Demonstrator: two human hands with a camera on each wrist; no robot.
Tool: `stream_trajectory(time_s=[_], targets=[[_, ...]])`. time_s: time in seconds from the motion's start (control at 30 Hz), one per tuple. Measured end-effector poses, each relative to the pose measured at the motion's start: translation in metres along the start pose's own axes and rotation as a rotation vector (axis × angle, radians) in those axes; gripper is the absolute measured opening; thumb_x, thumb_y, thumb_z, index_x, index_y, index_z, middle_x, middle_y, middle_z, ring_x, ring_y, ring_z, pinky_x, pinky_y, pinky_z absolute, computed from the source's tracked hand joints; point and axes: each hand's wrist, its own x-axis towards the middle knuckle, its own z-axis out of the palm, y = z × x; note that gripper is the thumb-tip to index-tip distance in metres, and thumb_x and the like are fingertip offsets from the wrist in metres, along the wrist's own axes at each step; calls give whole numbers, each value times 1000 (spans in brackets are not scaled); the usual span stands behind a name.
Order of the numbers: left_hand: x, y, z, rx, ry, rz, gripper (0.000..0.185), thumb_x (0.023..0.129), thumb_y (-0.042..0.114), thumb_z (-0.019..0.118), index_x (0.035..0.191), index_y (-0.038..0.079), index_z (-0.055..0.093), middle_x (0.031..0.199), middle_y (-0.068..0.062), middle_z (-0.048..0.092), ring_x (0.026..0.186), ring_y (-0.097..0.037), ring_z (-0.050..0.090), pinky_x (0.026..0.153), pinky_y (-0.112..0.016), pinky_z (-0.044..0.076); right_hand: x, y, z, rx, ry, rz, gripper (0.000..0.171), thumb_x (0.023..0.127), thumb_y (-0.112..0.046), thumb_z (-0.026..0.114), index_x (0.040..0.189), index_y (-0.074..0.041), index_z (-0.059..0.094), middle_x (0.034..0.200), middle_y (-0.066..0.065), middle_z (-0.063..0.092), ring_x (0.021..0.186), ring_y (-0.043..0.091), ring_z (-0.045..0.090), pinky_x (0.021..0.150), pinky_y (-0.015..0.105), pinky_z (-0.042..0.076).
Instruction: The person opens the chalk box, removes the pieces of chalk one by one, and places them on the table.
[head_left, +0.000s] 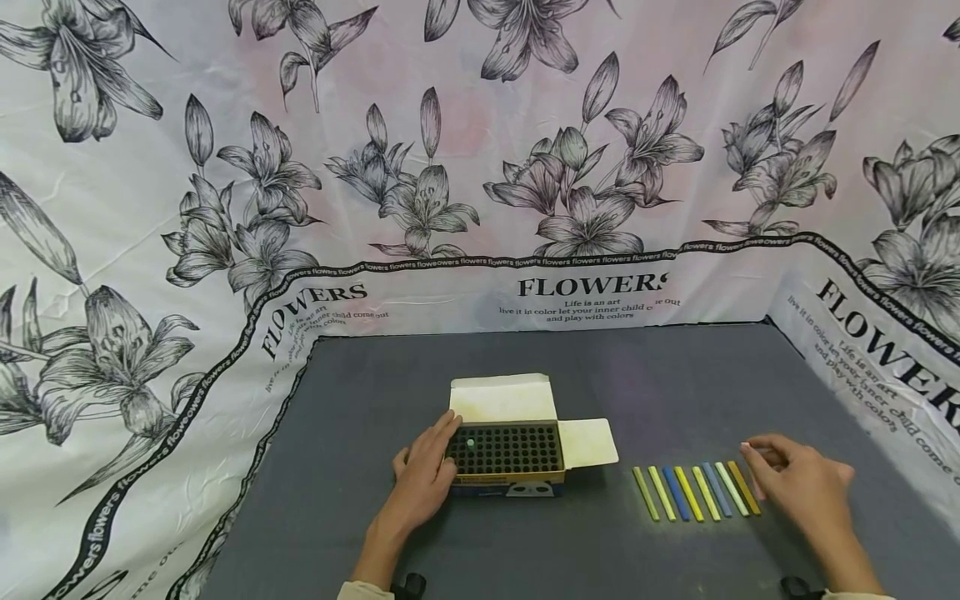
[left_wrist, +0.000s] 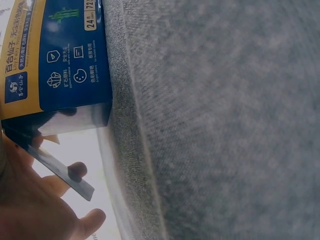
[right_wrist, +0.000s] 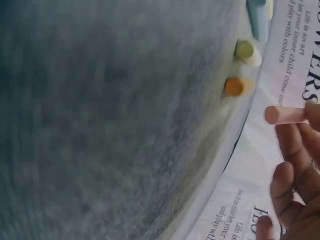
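While my left hand (head_left: 423, 475) steadies the open chalk box (head_left: 506, 450), my right hand (head_left: 798, 483) pinches a pink chalk stick (right_wrist: 285, 114), box lying to its left, past the chalk row (head_left: 697, 492).

Bare grey mat (head_left: 675, 375) lies open behind and in front of the open chalk box (head_left: 507, 450), and a gap separates the box's side flap from the row of chalk sticks (head_left: 696, 492). The floral backdrop (head_left: 480, 167) walls three sides, seemingly close.

Grey felt tabletop (head_left: 675, 375), floral cloth backdrop (head_left: 480, 167).
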Motion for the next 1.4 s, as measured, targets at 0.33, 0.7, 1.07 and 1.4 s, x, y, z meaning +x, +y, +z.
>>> stream_trajectory(time_s=[0.33,0.7,1.07,1.4], targets=[[1,-1,1,2,-6,-8,61,102,12,40,161,24,33,169,-1,27,153,-44,25,107,-75,10,16,15,-7,-107,-272,87,50,101,-47,56,116,-2,73,93,16,78,66,22,59,69,54,29],[2,-1,1,-3,-14,-12,61,102,11,40,161,23,33,170,-1,26,154,-42,24,108,-75,10,25,19,-3,-138,-392,119,47,100,-44,57,114,-2,74,86,12,77,67,23,59,73,62,31],[2,0,0,1,-15,-12,60,103,12,40,161,24,33,170,-1,27,154,-42,25,108,-75,10,25,14,-3,-146,-456,152,49,101,-44,55,118,-2,72,58,-7,66,64,21,56,77,68,29],[1,0,-1,-3,-14,-23,61,102,12,40,161,23,34,169,-1,27,154,-42,25,108,-75,10,25,17,-6,-156,-378,136,53,100,-47,55,122,-1,69,97,18,76,70,30,62,70,61,31]])
